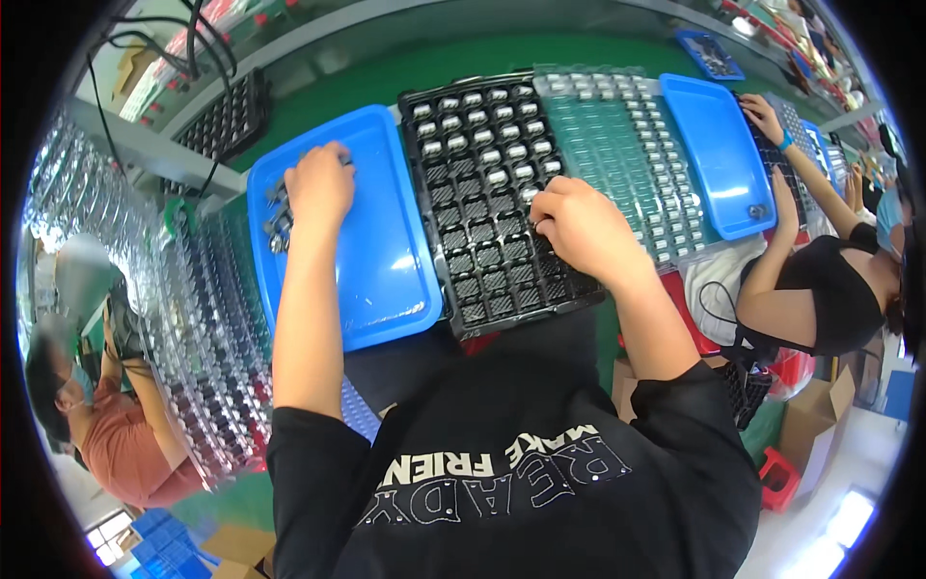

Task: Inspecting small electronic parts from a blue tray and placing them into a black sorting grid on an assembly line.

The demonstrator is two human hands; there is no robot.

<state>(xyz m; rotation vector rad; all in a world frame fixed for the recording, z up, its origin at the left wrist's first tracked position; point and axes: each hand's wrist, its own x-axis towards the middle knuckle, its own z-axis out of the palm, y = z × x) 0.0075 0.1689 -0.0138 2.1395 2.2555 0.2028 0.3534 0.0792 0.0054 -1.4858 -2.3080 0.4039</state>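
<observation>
My left hand reaches into a blue plastic tray. Its fingers are curled at a cluster of small grey parts along the tray's left side, and a dark grey piece shows by the fingertips. To the right lies a black compartment tray. Small silvery cylindrical parts sit in its far rows, while the nearer cells show bare patterned bottoms. Over this tray's right side is my right hand, fingers bent together beside a silvery part; whatever they pinch is hidden.
Clear plastic blister trays with rows of silvery parts adjoin the black tray. Beyond is another blue tray, near a co-worker's hands. Stacked clear trays stand at left, by another person. A black tray lies far left.
</observation>
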